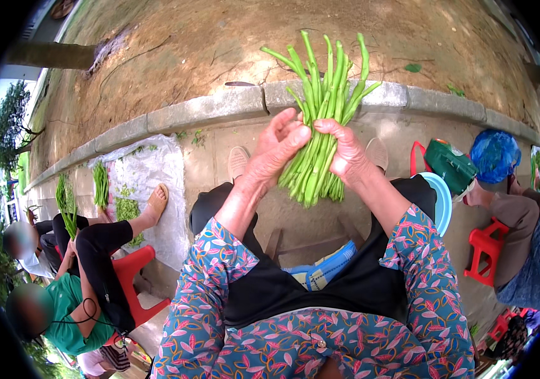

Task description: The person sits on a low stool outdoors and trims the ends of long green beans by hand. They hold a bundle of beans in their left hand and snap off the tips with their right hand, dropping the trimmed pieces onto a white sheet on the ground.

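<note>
A thick bunch of long green vegetable stems or pods [319, 156] is held upright before me, its lower ends level and its upper ends fanned out. My right hand [349, 151] grips the bunch around its right side, thumb across the front. On the opposite side, my left hand [277, 147] has its thumb and curled fingers at the bunch's edge. Whether anything is pinched between those fingers is unclear. Below the bunch, between my knees, lies a blue and yellow patterned cloth item [322, 270], partly hidden by my black trousers.
A concrete kerb [208, 108] borders bare soil [298, 19] ahead. At left, a person [80, 298] holding green stalks sits near a plastic sheet [156, 161] with green pieces. At right are a light-blue basin [443, 203], green bag [450, 163], blue plastic bag [495, 155] and red stool [485, 251].
</note>
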Available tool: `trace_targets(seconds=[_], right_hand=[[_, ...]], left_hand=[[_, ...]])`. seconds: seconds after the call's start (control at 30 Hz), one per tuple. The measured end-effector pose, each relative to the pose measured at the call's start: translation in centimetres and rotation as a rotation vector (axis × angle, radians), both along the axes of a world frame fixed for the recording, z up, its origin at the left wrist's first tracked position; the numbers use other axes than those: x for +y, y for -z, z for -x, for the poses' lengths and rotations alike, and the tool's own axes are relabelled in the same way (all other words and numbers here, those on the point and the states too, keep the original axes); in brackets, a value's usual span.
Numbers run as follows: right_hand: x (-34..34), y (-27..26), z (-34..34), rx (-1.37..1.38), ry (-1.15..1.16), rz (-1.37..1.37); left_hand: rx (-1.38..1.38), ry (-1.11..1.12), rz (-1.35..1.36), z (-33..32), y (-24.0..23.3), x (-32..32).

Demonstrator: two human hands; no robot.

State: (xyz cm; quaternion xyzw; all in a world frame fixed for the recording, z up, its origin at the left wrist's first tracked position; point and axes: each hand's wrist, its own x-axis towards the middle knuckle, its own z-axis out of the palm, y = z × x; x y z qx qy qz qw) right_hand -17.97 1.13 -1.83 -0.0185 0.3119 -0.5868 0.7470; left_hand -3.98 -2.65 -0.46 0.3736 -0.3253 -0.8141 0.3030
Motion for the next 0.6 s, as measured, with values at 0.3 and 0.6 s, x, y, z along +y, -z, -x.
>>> trace_targets(seconds=[0.3,0.6], right_hand=[[0.0,1.3,1.5,0.103,-0.217,0.201],[-0.3,1.1,2.9,0.489,-0.379,0.301]], left_hand=[[0.145,0.248,-0.353,1.8,1.0,1.0],[0.132,0.373,-0.316,2.4,-0.6,2.1]])
